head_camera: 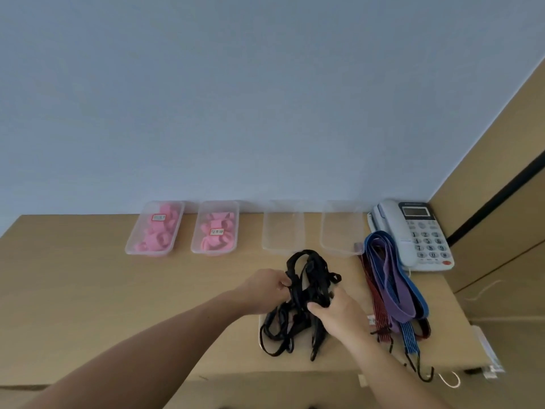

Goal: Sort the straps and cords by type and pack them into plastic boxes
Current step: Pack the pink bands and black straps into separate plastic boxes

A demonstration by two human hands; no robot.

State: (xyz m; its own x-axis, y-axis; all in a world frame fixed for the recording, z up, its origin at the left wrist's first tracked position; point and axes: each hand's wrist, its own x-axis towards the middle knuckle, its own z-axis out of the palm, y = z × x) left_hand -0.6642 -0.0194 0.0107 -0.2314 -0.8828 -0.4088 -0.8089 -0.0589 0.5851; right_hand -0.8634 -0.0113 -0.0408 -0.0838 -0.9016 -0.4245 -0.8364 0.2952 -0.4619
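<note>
here both hands (pixel 269 286) grip black straps (pixel 306 290)

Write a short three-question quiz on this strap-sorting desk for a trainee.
1. True or false: the left hand and the right hand both grip the black straps.
2. How many of the four plastic boxes hold pink straps? A) one B) two C) four
3. Fill in: the coloured cords lie next to the ____.
Key: 1 true; 2 B; 3 telephone.
</note>
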